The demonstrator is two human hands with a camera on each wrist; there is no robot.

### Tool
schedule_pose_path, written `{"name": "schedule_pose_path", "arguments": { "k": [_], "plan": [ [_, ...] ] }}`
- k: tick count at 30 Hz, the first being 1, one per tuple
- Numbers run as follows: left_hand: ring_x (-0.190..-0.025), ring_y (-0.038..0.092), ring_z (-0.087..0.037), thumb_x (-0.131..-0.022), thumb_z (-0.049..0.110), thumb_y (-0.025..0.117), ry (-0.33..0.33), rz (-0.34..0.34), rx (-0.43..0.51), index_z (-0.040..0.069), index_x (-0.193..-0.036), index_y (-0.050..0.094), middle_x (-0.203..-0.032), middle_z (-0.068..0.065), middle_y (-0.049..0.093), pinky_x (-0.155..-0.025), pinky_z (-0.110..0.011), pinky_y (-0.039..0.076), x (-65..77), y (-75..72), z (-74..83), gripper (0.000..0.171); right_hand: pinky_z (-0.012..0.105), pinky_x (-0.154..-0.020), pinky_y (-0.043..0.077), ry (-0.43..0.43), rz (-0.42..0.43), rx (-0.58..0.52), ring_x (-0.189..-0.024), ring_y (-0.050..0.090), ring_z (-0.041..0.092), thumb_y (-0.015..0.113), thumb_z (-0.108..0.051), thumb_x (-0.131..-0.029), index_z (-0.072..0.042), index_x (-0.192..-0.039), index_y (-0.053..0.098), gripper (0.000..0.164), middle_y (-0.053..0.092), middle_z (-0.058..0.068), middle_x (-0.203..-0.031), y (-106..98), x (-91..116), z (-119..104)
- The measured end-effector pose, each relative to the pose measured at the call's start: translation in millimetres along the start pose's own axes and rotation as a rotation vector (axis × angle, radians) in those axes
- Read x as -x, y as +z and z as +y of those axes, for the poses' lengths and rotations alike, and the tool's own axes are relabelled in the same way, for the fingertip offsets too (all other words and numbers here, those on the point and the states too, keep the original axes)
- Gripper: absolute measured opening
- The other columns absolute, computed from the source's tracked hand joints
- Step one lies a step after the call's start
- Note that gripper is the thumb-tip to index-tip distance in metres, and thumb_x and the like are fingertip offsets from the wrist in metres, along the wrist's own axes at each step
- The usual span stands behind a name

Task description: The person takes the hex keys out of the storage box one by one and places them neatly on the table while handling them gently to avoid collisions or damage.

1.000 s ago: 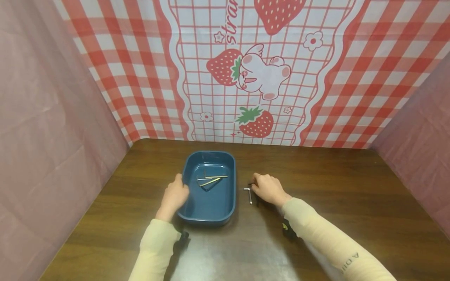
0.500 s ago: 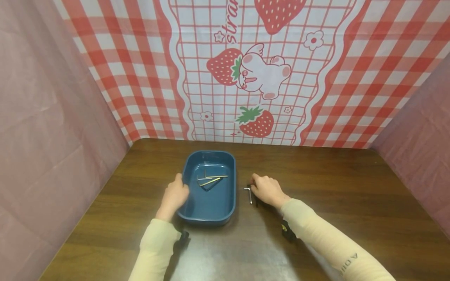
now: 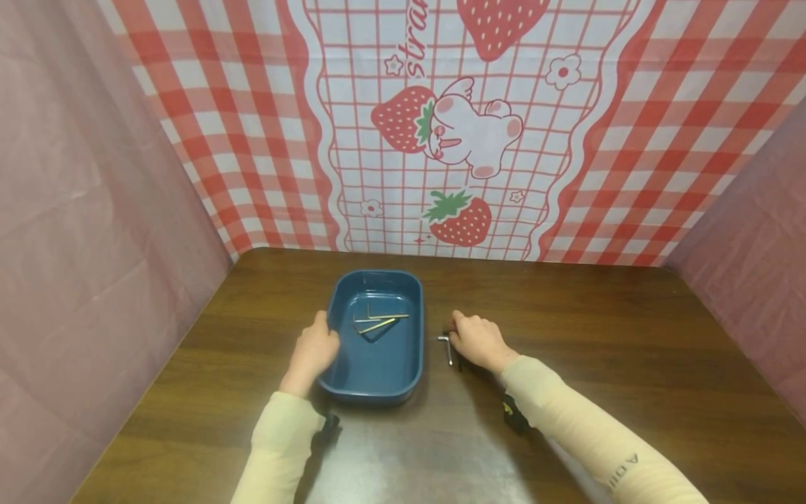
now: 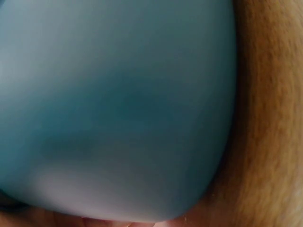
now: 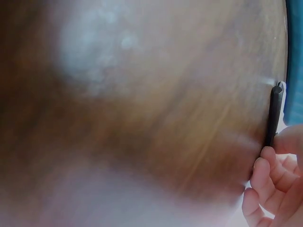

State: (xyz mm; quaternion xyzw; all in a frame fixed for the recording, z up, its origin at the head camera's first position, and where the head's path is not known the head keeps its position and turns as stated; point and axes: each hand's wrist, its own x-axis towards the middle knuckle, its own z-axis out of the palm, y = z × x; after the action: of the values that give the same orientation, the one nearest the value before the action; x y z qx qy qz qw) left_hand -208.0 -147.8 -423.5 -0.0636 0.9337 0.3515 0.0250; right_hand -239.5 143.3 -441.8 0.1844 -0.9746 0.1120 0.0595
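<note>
My left hand (image 3: pixel 313 350) grips the left wall of a deep blue rectangular tray (image 3: pixel 371 371). The outer side of that tray (image 4: pixel 118 109) fills most of the left wrist view, with fingertips along its bottom edge. Inside lie a few L-shaped hex keys (image 3: pixel 378 325), gold and silver. To the right of the tray, my right hand (image 3: pixel 480 341) is low over the table, thumb and fingers pinching a black hex key (image 5: pixel 273 116); the hand hides part of it in the head view. A silver hex key (image 3: pixel 450 352) lies just left of those fingers.
The brown wooden table (image 3: pixel 598 336) extends to both sides and in front of the tray. A red-and-white strawberry-print cloth (image 3: pixel 352 168) hangs behind its back edge. Pink curtains (image 3: pixel 94 210) hang at the left and right.
The right hand's fingertips have shifted very slightly at the black hex key, hiding more of its upper end. The left hand, the tray and the other hex keys stay in place.
</note>
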Motion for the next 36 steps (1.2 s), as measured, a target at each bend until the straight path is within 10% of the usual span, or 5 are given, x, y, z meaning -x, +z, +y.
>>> {"name": "schedule_pose_path", "arguments": {
  "k": [36],
  "plan": [
    [-0.093,0.059,-0.044,-0.089,0.014,0.038,0.001,-0.002,-0.011,-0.003,-0.13,0.034,-0.113,-0.031,0.055,-0.071,-0.051,0.048,0.6,-0.4,0.7,0.044,0.033,-0.049,0.044,-0.047,0.073,-0.031,-0.058,0.055,0.014,0.053,-0.014,-0.083,-0.011,-0.079,0.058,0.008,0.058,-0.001,-0.067,-32,-27,-20]
  ]
}}
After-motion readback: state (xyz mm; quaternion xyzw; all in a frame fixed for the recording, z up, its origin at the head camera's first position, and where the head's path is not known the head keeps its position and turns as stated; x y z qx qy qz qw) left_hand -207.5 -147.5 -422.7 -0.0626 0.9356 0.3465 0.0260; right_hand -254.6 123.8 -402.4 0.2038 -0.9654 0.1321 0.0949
